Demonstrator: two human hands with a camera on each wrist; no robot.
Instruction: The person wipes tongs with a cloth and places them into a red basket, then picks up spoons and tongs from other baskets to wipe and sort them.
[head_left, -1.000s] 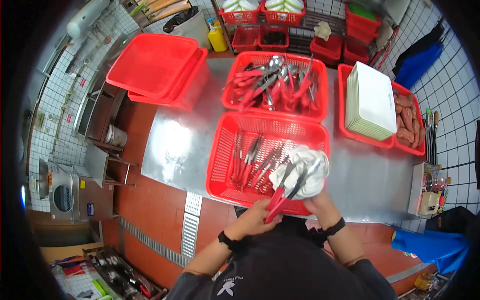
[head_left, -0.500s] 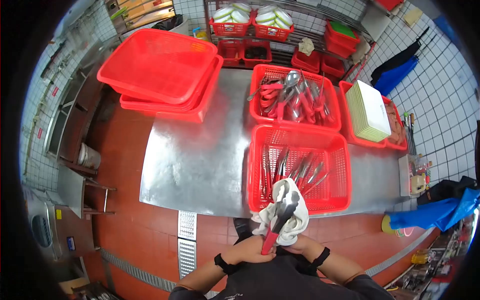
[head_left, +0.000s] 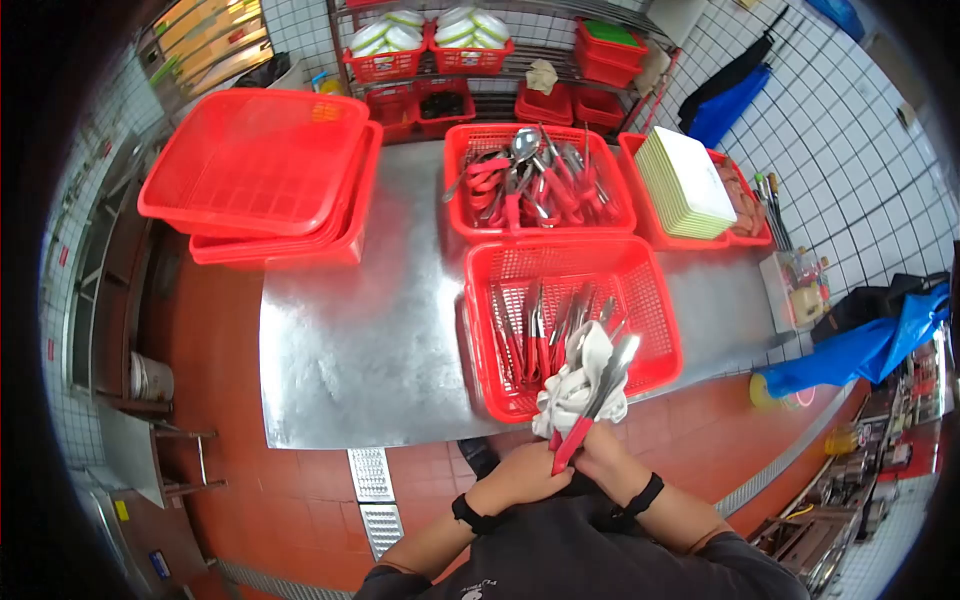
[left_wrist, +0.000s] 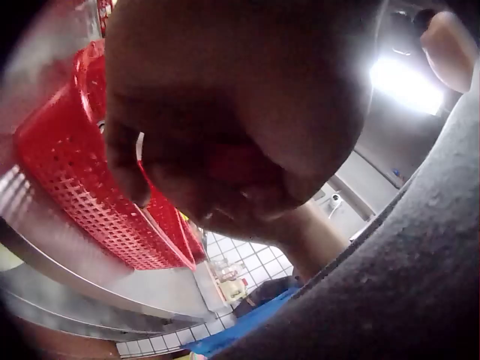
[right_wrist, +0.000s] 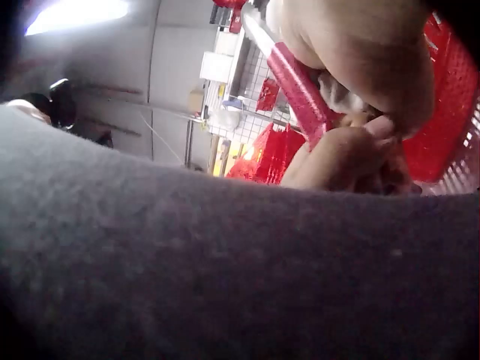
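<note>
Low in front of the body, just off the near edge of the table, my left hand (head_left: 522,473) grips the red handle of metal tongs (head_left: 573,444), whose metal ends point up and away. A crumpled white cloth (head_left: 570,398) lies against the tongs, and my right hand (head_left: 608,462) holds it from below, its fingers largely hidden. In the right wrist view the red handle (right_wrist: 296,86) rises between the two hands. Just beyond them stands a red perforated basket (head_left: 655,300) with several red-handled tongs (head_left: 532,340) lying in its left part.
Behind is another red basket (head_left: 462,215) heaped with red-handled utensils. Nested red tubs (head_left: 250,160) stand left on the steel table (head_left: 350,350). Stacked pale trays (head_left: 690,185) sit at the right, beside a tub of brownish items (head_left: 742,200). Shelves with more baskets line the back.
The cloth and tongs have come back from over the near basket toward the body. The tongs have swung between a right and a left lean, and the head view has shifted.
</note>
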